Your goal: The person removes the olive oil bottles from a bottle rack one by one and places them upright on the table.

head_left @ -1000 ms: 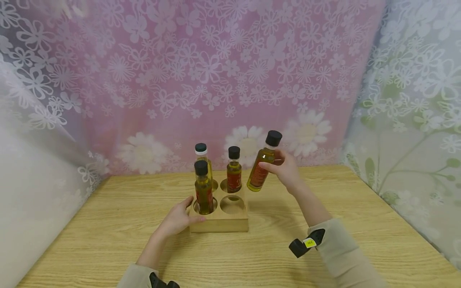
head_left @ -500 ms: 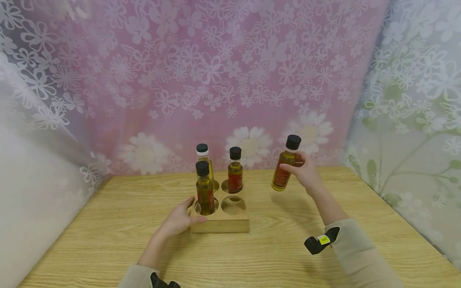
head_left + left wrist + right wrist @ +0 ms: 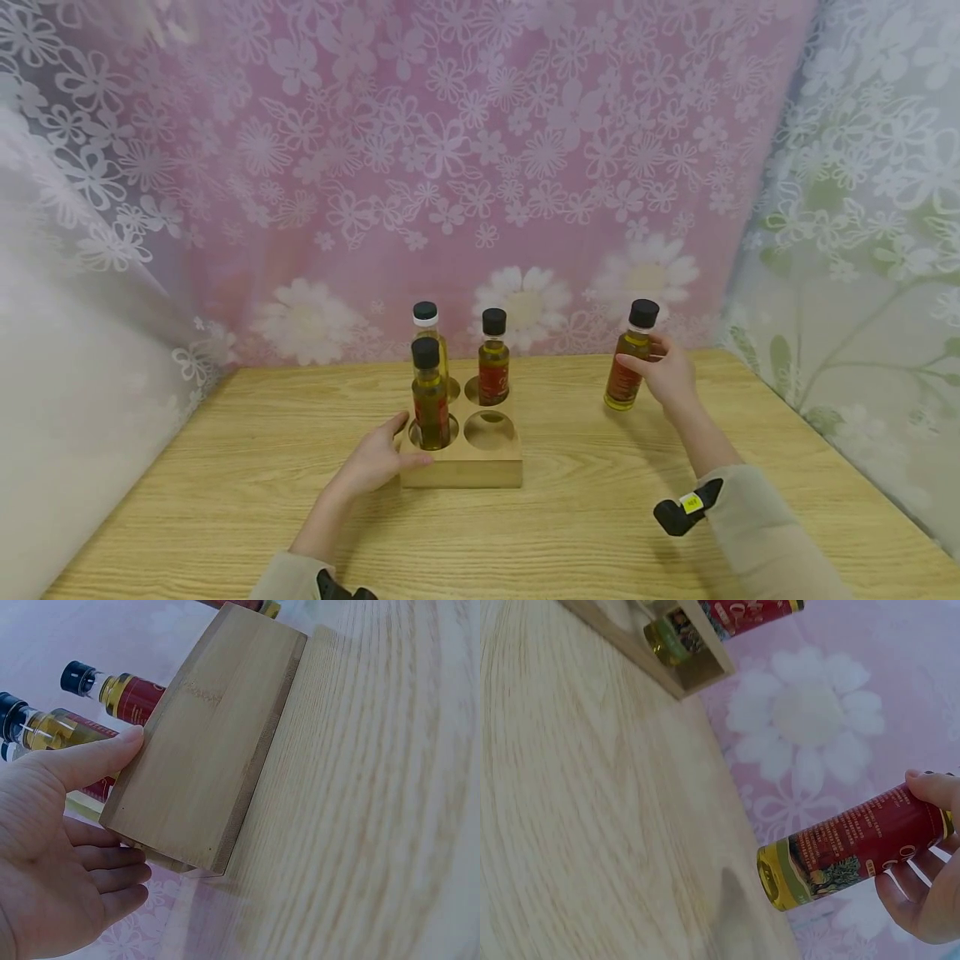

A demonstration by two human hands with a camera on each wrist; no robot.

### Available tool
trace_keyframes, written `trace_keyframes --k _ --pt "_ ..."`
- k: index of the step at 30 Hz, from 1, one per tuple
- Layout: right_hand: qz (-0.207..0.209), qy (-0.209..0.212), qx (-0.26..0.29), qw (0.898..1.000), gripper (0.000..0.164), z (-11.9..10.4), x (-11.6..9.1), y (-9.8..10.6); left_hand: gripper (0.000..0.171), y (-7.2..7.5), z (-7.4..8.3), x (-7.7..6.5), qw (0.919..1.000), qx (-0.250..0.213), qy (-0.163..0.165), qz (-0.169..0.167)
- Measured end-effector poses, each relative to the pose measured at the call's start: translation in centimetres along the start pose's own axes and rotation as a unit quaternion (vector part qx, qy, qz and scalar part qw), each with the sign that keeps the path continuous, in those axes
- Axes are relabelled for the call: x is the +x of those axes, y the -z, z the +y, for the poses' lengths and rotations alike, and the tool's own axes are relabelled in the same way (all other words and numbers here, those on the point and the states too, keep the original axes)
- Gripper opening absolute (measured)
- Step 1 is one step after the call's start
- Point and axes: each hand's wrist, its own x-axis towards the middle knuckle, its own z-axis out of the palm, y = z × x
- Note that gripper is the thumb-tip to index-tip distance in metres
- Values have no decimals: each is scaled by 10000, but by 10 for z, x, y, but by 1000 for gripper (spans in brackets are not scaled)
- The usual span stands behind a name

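Observation:
My right hand grips an oil bottle with a black cap and red label, slightly tilted close over the table, right of the rack. In the right wrist view its yellowish base points at the tabletop. My left hand rests at the left end of the wooden bottle rack, thumb against its front edge and fingers along its side. Three bottles stand in the rack: a red-labelled one front left, another red-labelled one back right, and a dark-green-capped one back left, partly hidden. The front-right hole holds nothing.
The wood-grain table reaches back to a pink flowered curtain. Pale curtains hang at both sides. Black wrist cameras sit on the sleeves.
My right hand has carried the oil bottle rightward, away from the rack, and lowered it toward the table; it is more upright now. The left hand has stayed at the rack.

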Motion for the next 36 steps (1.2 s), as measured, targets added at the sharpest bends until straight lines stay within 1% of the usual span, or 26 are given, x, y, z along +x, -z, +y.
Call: trace_keyframes --k 6,12,18,23,25,28,33,36 --pt "233 -136 -247 9993 75 13 3 6 96 0 0 0 10000 -15 9 -18" --pt "295 -249 -252 9989 77 21 6 10 96 1 0 0 10000 -49 11 -56" --pt "370 -182 -286 9987 73 27 6 14 96 0 0 1 9999 -92 41 -55" --pt "400 -142 -350 9985 69 32 7 17 95 -1 0 1 10000 -17 4 -42" --pt "384 -172 -377 9984 70 33 8 19 94 -1 0 1 10000 -4 -12 -44" --pt "289 -180 -562 9978 73 32 8 21 95 0 0 1 10000 2 -16 -21" --pt "-6 12 -814 9967 77 32 10 24 96 1 1 1 10000 4 27 -7" --pt "-62 125 -900 9958 76 34 9 24 95 1 0 1 10000 16 43 -39"
